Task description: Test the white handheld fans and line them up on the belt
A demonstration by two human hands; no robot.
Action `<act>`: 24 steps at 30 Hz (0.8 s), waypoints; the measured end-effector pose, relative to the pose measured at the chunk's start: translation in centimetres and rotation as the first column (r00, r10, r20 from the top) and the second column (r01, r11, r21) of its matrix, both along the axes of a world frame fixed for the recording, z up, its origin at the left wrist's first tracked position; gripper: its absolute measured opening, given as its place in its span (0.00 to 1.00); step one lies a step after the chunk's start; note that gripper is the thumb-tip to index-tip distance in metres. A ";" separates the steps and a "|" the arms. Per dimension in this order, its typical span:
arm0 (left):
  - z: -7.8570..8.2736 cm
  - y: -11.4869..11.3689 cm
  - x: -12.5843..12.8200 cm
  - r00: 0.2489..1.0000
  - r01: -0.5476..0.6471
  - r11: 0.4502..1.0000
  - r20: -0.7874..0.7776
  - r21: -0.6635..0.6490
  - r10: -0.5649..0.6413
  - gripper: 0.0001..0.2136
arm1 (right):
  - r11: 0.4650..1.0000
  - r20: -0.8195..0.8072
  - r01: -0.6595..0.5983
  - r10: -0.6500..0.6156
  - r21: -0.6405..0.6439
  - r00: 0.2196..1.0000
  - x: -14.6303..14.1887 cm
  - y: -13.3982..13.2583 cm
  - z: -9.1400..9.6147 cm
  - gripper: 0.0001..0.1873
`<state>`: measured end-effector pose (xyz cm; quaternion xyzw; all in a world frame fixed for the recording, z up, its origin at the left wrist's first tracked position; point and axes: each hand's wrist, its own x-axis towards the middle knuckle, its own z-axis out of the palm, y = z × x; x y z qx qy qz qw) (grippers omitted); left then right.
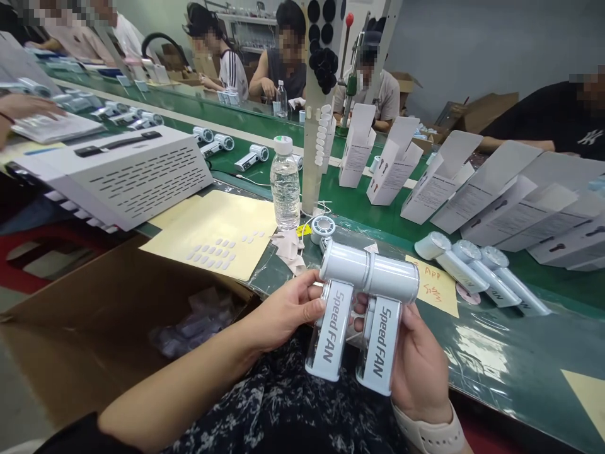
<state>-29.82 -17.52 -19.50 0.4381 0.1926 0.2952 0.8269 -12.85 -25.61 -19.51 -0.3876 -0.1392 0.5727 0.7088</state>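
Two pale blue handheld fans are held side by side above my lap, their round heads touching end to end and "Speed FAN" lettering on the handles. My left hand [295, 309] is closed on the left handheld fan [338, 328], thumb on its handle near the head. Around the right handheld fan [382, 340] wraps my right hand [423, 359], with fingertips showing between the two handles. Just beyond them, another small fan [324, 227] stands on the table near a water bottle [285, 183].
Three more fans [472, 271] lie at the right, before a row of open white boxes [420, 186]. To the left are a yellow sheet with small labels [189, 221], a metal-cased machine [146, 170] and a cardboard box [104, 328]. Several co-workers sit across the green belt [255, 129].
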 end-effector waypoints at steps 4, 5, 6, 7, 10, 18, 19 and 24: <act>0.2 0.0 0.4 0.999 0.018 1.000 0.029 0.024 -0.019 0.26 | 0.999 0.033 0.002 -0.001 -0.048 0.999 -0.3 0.2 0.2 0.15; 0.3 0.0 0.4 0.999 0.024 0.999 0.029 0.030 -0.025 0.26 | 0.998 0.034 0.004 -0.001 -0.063 0.999 -0.3 0.3 0.3 0.15; 0.4 0.1 0.5 0.999 0.032 0.999 0.027 0.035 -0.033 0.26 | 0.997 0.033 0.002 0.001 -0.073 0.999 -0.3 0.3 0.3 0.14; 0.5 0.1 0.5 0.999 0.041 0.998 0.025 0.042 -0.042 0.26 | 0.997 0.030 -0.003 0.005 -0.076 1.000 -0.3 0.3 0.3 0.13; 0.7 0.3 0.3 0.998 0.067 0.994 -0.012 0.084 -0.066 0.27 | 0.998 0.034 -0.030 0.031 -0.048 0.999 -0.2 0.1 0.2 0.13; 2.0 0.2 -1.1 0.950 0.073 0.760 -0.276 0.646 0.144 0.16 | 0.987 0.517 -0.033 -0.053 0.155 0.854 0.6 -1.5 -2.2 0.27; 2.2 0.2 -1.1 0.952 0.070 0.688 -0.254 0.722 0.170 0.16 | 0.970 0.571 -0.064 -0.083 0.232 0.817 0.6 -1.4 -2.5 0.29; 2.6 0.7 -1.3 0.965 0.035 0.467 -0.152 0.883 0.215 0.15 | 0.896 0.671 -0.171 -0.169 0.410 0.722 1.2 -0.8 -1.6 0.28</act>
